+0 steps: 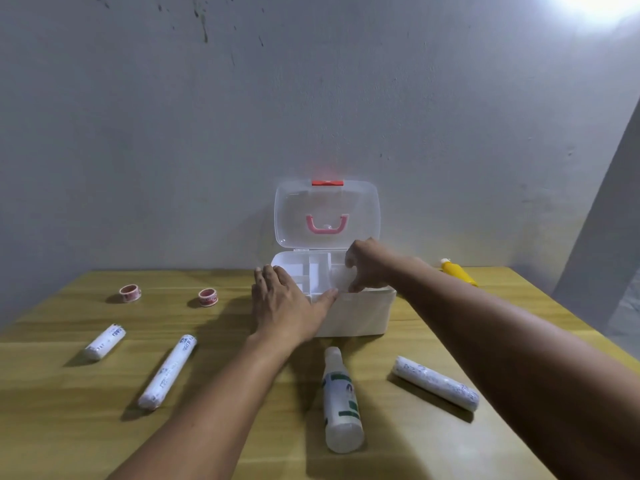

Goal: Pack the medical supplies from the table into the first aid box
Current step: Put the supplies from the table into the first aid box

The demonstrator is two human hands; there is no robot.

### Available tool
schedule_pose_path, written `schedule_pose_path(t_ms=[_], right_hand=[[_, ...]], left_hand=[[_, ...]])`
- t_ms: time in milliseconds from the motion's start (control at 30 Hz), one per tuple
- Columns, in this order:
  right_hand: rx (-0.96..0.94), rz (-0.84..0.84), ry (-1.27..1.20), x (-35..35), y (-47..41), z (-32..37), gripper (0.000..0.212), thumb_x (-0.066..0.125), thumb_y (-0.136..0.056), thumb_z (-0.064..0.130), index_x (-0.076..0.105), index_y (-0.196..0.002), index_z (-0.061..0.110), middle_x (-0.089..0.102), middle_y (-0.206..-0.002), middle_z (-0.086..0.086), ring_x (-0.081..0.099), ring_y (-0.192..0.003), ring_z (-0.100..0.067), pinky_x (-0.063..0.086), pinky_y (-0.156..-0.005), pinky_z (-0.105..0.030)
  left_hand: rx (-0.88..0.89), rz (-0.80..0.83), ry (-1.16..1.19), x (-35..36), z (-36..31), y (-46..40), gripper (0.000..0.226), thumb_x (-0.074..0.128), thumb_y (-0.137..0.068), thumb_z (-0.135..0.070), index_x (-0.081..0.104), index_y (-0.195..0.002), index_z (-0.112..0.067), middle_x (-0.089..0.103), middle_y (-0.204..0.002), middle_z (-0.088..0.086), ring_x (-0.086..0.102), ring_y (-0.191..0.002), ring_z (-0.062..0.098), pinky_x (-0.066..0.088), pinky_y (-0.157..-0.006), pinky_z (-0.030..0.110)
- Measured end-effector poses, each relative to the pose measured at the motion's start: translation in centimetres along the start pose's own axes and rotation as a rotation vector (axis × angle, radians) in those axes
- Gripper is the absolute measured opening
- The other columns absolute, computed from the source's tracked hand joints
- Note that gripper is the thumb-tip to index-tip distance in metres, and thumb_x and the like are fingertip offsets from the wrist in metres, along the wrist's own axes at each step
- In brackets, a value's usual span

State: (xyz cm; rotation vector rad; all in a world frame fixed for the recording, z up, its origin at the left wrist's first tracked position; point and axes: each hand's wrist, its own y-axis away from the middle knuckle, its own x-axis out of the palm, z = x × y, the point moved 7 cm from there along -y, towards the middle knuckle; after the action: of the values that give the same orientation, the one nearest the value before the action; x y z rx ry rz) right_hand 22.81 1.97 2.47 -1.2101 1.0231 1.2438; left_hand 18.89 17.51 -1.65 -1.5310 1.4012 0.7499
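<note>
The white first aid box (360,315) stands open at the table's middle back, its clear lid (325,202) upright with a pink handle. A divided white inner tray (313,271) sits in the top. My left hand (284,303) lies flat over the box's front left corner, thumb on the front rim. My right hand (367,268) reaches in from the right, fingers pinched on the tray's translucent right part. Two tape rolls (130,293) (208,297), three wrapped bandage rolls (105,342) (168,371) (435,382) and a white bottle (341,400) lie on the table.
A yellow bottle (457,273) lies behind my right forearm at the back right. The wooden table (69,427) meets a grey wall just behind the box. The table's right edge runs diagonally past my right arm.
</note>
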Motion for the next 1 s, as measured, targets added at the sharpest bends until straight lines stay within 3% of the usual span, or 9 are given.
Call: schedule_pose_path(t_ms=[100, 300, 433, 667, 733, 867, 1000], right_hand=[[0.031, -0.031, -0.021, 0.2, -0.1, -0.7, 0.053, 0.085, -0.068, 0.03, 0.068, -0.108, 0.001, 0.07, -0.105, -0.014, 0.064, -0.095, -0.028, 0.057, -0.085, -0.038], [0.072, -0.054, -0.089, 0.5, 0.1, -1.3, 0.039, 0.081, -0.072, 0.009, 0.069, -0.108, 0.003, 0.07, -0.105, -0.012, 0.064, -0.093, -0.027, 0.057, -0.078, -0.033], [0.053, -0.047, -0.123, 0.2, 0.3, -1.2, 0.039, 0.08, -0.071, 0.005, 0.068, -0.107, 0.0, 0.072, -0.101, -0.014, 0.068, -0.091, -0.029, 0.058, -0.075, -0.032], [-0.008, -0.328, -0.14, -4.7, 5.1, -2.7, 0.016, 0.077, -0.071, 0.009, 0.073, -0.086, 0.007, 0.074, -0.086, -0.008, 0.067, -0.078, -0.025, 0.058, -0.073, -0.04], [0.028, -0.239, -0.089, -4.7, 7.4, -3.6, 0.014, 0.08, -0.069, 0.016, 0.072, -0.08, 0.011, 0.073, -0.079, -0.005, 0.067, -0.073, -0.023, 0.059, -0.069, -0.039], [0.122, 0.16, -0.08, -1.3, 11.7, -4.7, 0.023, 0.083, -0.07, 0.029, 0.07, -0.085, 0.016, 0.076, -0.078, -0.004, 0.069, -0.064, -0.019, 0.056, -0.055, -0.027], [0.046, 0.18, -0.011, 1.0, 14.1, -3.3, 0.029, 0.078, -0.073, 0.038, 0.071, -0.094, 0.021, 0.072, -0.09, 0.003, 0.067, -0.083, -0.018, 0.058, -0.076, -0.036]], left_hand=[[0.006, 0.0, -0.01, 0.1, 0.0, 0.0, 0.113, 0.036, -0.079, -0.077, -0.002, -0.147, 0.005, -0.002, -0.159, 0.021, -0.006, -0.148, 0.032, 0.001, -0.121, 0.041], [0.01, -0.008, -0.031, 0.2, 0.0, -0.1, 0.115, 0.033, -0.078, -0.079, -0.001, -0.147, 0.006, -0.001, -0.159, 0.022, -0.007, -0.148, 0.033, 0.002, -0.121, 0.041], [0.008, 0.004, -0.05, 0.1, 0.0, 0.1, 0.114, 0.032, -0.078, -0.079, -0.002, -0.148, 0.005, -0.002, -0.16, 0.021, -0.006, -0.148, 0.032, 0.002, -0.12, 0.042], [-0.018, 0.058, -0.043, 0.3, 0.1, 0.0, 0.115, 0.032, -0.077, -0.08, -0.005, -0.148, 0.002, -0.007, -0.16, 0.017, -0.012, -0.147, 0.03, -0.001, -0.12, 0.048], [-0.03, 0.077, -0.052, 0.3, 0.0, -0.1, 0.114, 0.032, -0.077, -0.081, -0.005, -0.148, 0.0, -0.008, -0.16, 0.016, -0.015, -0.147, 0.029, -0.003, -0.119, 0.052], [-0.027, 0.068, -0.119, -0.1, -0.3, -0.1, 0.113, 0.03, -0.077, -0.081, -0.005, -0.149, -0.001, -0.009, -0.16, 0.015, -0.018, -0.147, 0.028, -0.007, -0.118, 0.054], [0.042, 0.007, -0.134, -1.0, -1.0, -0.1, 0.107, 0.035, -0.08, -0.076, 0.001, -0.15, -0.003, -0.002, -0.161, 0.013, -0.011, -0.148, 0.026, -0.005, -0.118, 0.052]])
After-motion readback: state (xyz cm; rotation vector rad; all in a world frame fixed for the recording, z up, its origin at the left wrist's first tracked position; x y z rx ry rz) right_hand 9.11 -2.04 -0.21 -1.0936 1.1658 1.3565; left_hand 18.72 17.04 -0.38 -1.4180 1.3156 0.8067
